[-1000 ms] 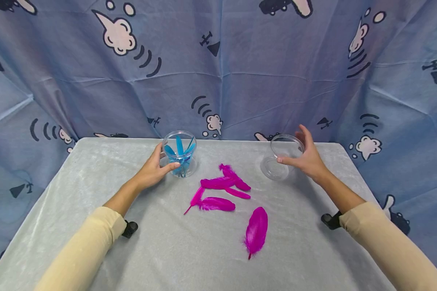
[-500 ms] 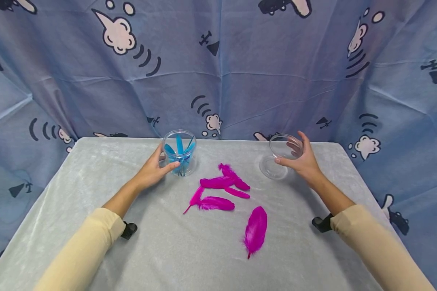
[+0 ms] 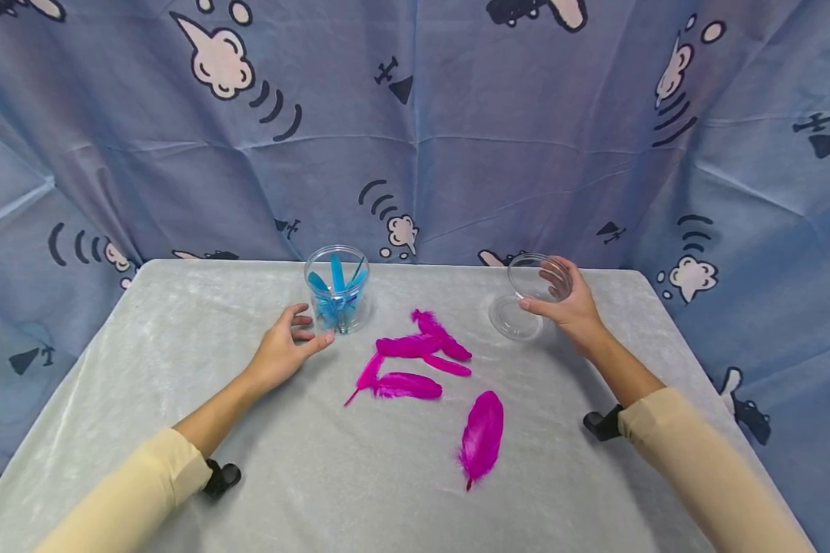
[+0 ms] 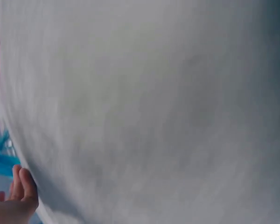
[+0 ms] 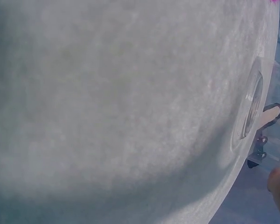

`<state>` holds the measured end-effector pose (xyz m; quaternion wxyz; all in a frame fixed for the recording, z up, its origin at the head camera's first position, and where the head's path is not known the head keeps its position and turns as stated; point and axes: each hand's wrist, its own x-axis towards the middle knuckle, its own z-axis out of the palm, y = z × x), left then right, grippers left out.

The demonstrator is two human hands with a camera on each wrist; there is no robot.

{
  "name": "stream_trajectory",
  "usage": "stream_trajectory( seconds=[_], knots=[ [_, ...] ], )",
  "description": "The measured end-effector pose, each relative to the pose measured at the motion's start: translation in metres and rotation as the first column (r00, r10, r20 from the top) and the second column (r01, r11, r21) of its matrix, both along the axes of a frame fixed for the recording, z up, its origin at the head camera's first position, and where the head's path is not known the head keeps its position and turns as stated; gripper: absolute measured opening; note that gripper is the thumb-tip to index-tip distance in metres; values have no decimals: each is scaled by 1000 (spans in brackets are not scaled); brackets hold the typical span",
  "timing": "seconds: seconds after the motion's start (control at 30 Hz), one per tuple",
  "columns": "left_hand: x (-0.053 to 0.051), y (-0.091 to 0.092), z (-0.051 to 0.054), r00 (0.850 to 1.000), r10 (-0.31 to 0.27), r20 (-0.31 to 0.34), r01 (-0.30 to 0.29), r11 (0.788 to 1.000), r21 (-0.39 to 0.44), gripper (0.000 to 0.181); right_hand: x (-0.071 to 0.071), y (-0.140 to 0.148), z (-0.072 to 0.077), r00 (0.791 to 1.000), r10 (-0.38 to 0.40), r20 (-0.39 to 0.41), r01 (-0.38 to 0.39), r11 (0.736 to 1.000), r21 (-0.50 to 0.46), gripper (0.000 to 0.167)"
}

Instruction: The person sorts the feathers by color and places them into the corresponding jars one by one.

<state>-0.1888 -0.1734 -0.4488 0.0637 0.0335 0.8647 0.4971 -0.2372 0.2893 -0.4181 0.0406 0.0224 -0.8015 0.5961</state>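
In the head view my left hand stands just in front and to the left of a clear plastic cup, its fingers apart from the cup. Blue feathers stand inside that cup. My right hand holds a second clear plastic cup, thumb in front and fingers behind its wall; nothing shows inside. Between the cups lie several magenta feathers. The left wrist view catches my left hand's fingers at the lower left edge, beside blurred blue feathers.
A pale cloth covers the table. One magenta feather lies nearer to me, apart from the others. Behind the table's far edge hangs a blue patterned curtain.
My left hand has let go of the cup with blue feathers and drawn back toward me. The right hand's fingers have closed in around the other cup.
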Motion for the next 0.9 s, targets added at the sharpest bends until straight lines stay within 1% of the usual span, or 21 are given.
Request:
stream_trajectory(
  seconds=[0.23,0.3,0.4,0.53,0.67,0.7,0.8,0.9],
  knots=[
    [23,18,-6,1000,-5,0,5,998,60,85,0,-1,-1,1000,-5,-3,5,1000,-30,96],
    [27,23,-9,1000,-24,-15,25,997,73,83,0,-2,-1,1000,-7,2,7,999,-39,95],
    [33,30,-11,994,-97,-60,101,992,73,77,0,-3,-1,1000,-9,0,9,999,-47,94],
    [38,36,-12,971,-204,-122,208,978,26,73,0,-4,0,1000,-19,2,20,997,-70,96],
    [42,40,-12,945,-290,-153,286,957,-45,71,0,-4,-2,1000,-31,8,31,996,-84,96],
    [43,41,-12,939,-307,-157,301,952,-59,71,-2,-3,-5,999,-34,6,34,996,-80,96],
    [43,42,-13,920,-350,-174,340,936,-87,71,-1,-3,-7,999,-38,-3,37,996,-84,95],
    [42,42,-14,911,-363,-197,350,931,-99,70,-1,-4,-7,999,-41,-8,40,996,-85,93]
  ],
)
